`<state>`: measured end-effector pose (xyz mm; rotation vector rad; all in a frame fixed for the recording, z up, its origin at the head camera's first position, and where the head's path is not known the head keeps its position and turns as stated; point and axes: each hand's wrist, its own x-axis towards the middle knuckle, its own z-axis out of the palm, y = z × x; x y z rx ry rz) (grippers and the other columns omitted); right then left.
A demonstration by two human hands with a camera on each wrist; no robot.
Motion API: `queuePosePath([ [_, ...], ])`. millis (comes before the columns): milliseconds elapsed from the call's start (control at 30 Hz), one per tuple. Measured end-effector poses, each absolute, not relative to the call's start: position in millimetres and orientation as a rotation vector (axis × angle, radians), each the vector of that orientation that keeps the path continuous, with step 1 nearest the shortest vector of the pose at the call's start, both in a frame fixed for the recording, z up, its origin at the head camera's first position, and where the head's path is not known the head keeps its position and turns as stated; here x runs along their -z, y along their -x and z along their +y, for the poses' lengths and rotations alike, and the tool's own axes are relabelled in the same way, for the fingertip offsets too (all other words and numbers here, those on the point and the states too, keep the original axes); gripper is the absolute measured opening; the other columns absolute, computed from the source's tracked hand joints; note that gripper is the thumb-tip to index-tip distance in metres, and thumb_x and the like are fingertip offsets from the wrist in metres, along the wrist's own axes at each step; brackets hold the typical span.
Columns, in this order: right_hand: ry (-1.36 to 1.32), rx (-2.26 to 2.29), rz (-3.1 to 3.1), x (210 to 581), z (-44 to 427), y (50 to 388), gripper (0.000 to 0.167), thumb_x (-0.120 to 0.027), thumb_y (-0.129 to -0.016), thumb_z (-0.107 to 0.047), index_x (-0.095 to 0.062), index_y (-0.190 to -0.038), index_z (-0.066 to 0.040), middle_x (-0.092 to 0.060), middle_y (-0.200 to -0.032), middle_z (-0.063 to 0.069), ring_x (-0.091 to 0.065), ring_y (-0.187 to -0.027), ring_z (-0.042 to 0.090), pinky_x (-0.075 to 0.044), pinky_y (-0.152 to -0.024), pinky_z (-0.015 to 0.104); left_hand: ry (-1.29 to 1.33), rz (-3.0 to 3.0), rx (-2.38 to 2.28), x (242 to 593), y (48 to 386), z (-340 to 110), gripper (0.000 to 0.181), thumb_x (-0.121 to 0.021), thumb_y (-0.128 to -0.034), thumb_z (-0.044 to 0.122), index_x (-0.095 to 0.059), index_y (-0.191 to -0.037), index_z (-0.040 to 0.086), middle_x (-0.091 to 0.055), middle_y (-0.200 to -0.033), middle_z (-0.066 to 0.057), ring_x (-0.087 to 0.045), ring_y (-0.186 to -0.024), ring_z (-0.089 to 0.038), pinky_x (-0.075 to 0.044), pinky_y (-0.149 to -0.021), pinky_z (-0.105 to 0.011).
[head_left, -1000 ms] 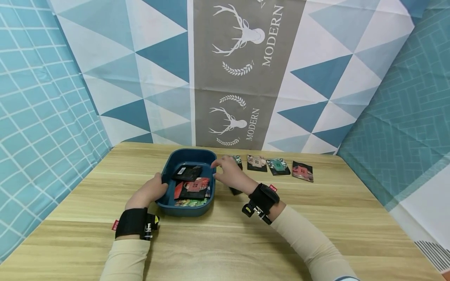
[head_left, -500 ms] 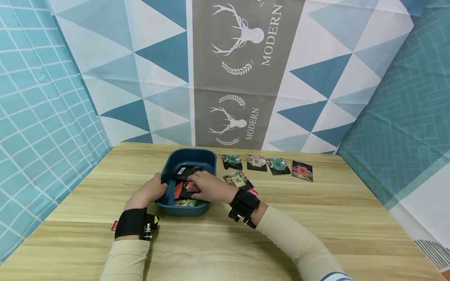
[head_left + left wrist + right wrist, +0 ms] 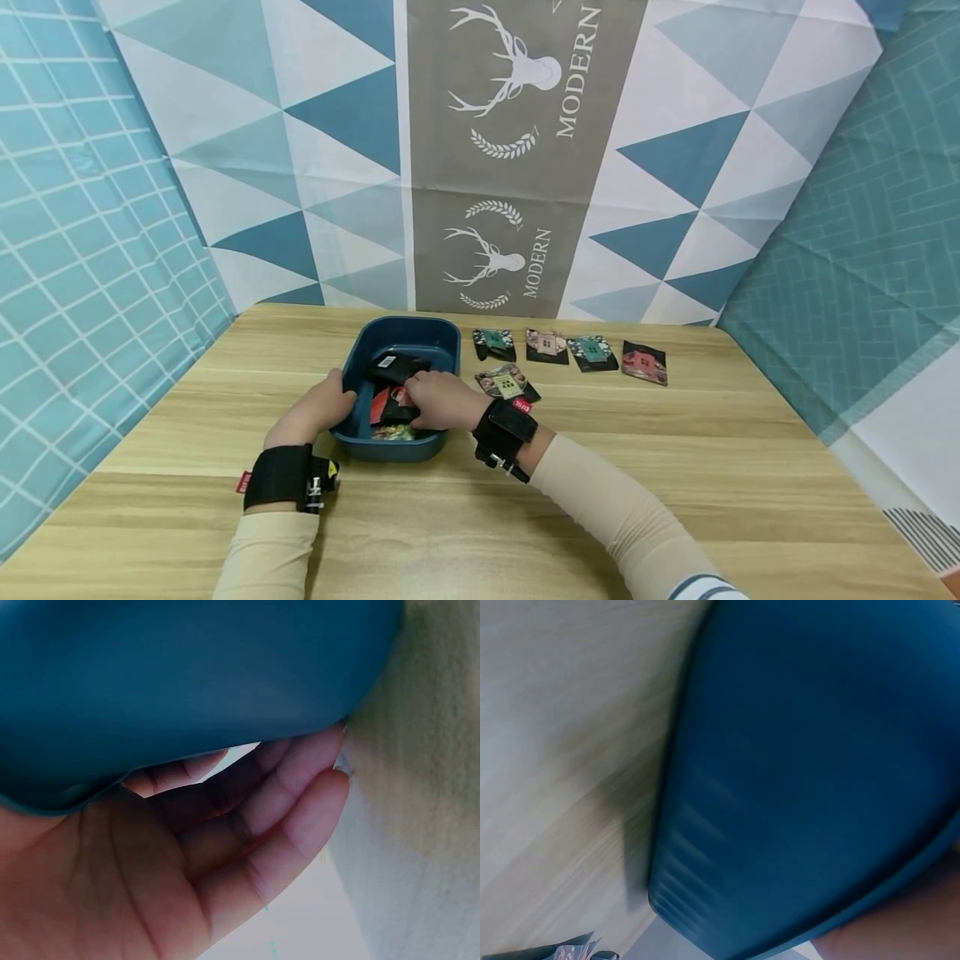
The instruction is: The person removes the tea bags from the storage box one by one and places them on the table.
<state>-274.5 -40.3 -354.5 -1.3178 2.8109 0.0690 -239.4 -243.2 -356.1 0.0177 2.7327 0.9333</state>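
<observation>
A dark blue plastic bin (image 3: 393, 450) stands on the wooden table, holding several small flat packets. My left hand (image 3: 311, 412) grips its left rim, thumb over the edge and fingers (image 3: 277, 795) along the outer wall. Inside the bin, my right hand (image 3: 446, 402) pinches the right side of a red-and-black packet (image 3: 390, 406), partly hiding it. Behind that packet lies a black packet (image 3: 397, 367) with a white barcode label; a green-and-yellow packet (image 3: 393, 432) shows in front. In the right wrist view the bin's wall (image 3: 802, 765) hides my fingertips.
Right of the bin, a row of packets lies along the back: a green one (image 3: 493, 343), a pink one (image 3: 547, 345), a teal one (image 3: 592, 352) and a red one (image 3: 644, 362). A yellow-labelled packet (image 3: 506, 382) lies nearer. Patterned cloth (image 3: 495, 167) hangs behind the table.
My right hand has moved left from beside the bin's right rim into the bin and taken hold of the red-and-black packet. The yellow-labelled packet came into view. My left hand has stayed put.
</observation>
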Motion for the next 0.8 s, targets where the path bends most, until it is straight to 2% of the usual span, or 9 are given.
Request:
queuePosePath([
  [167,1.271,-0.068,2.809,355.8,-42.6,274.7,0.046,-0.067,-0.086,-0.031,-0.054,-0.125,-0.011,-0.061,-0.112,0.004,-0.059,-0.097,0.014,-0.047,-0.076,0.026,-0.008,2.730,-0.948,355.6,238.6,-242.9,0.056,-0.027,-0.0965,0.013,-0.009,-0.137,-0.021,-0.021,-0.140,-0.044,-0.036,-0.124,-0.049,-0.035,-0.099,-0.055],
  [267,1.263,-0.033,2.801,355.2,-42.6,274.4,0.041,-0.065,-0.087,-0.026,-0.054,-0.124,-0.011,-0.061,-0.112,0.004,-0.059,-0.095,0.014,-0.047,-0.075,0.026,-0.002,2.737,-0.948,356.6,238.9,-243.2,0.054,-0.027,-0.0960,0.013,-0.012,-0.136,-0.020,-0.025,-0.138,-0.043,-0.040,-0.119,-0.045,-0.037,-0.097,-0.053],
  [433,1.249,0.077,2.781,354.7,-43.2,274.6,0.042,-0.059,-0.090,-0.016,-0.051,-0.131,-0.013,-0.058,-0.121,0.005,-0.058,-0.098,0.015,-0.046,-0.076,0.026,0.001,2.737,-0.938,356.6,239.1,-243.3,0.055,-0.028,-0.0959,0.013,-0.011,-0.137,-0.020,-0.025,-0.138,-0.043,-0.040,-0.120,-0.046,-0.037,-0.098,-0.054],
  [567,1.275,0.107,2.800,356.3,-43.3,274.6,0.040,-0.055,-0.092,-0.015,-0.051,-0.133,-0.017,-0.055,-0.130,0.003,-0.058,-0.105,0.015,-0.048,-0.079,0.025,-0.002,2.722,-0.941,355.7,238.9,-242.7,0.058,-0.028,-0.0967,0.014,-0.006,-0.139,-0.021,-0.018,-0.142,-0.043,-0.032,-0.127,-0.050,-0.033,-0.101,-0.057],
  [700,1.306,0.185,2.822,354.3,-42.3,273.7,0.036,-0.053,-0.093,-0.012,-0.055,-0.129,-0.018,-0.059,-0.126,0.001,-0.059,-0.104,0.014,-0.049,-0.077,0.023,-0.002,2.741,-0.951,360.2,241.0,-244.6,0.061,-0.029,-0.0968,0.016,-0.005,-0.140,-0.020,-0.017,-0.143,-0.043,-0.029,-0.129,-0.051,-0.032,-0.102,-0.058],
  [800,1.281,0.269,2.845,351.1,-41.3,273.5,0.037,-0.052,-0.093,-0.007,-0.057,-0.128,-0.018,-0.063,-0.120,0.000,-0.060,-0.103,0.013,-0.049,-0.076,0.022,0.000,2.754,-0.950,360.9,241.7,-244.8,0.059,-0.029,-0.0960,0.015,-0.008,-0.138,-0.021,-0.021,-0.141,-0.043,-0.038,-0.122,-0.047,-0.036,-0.099,-0.056],
])
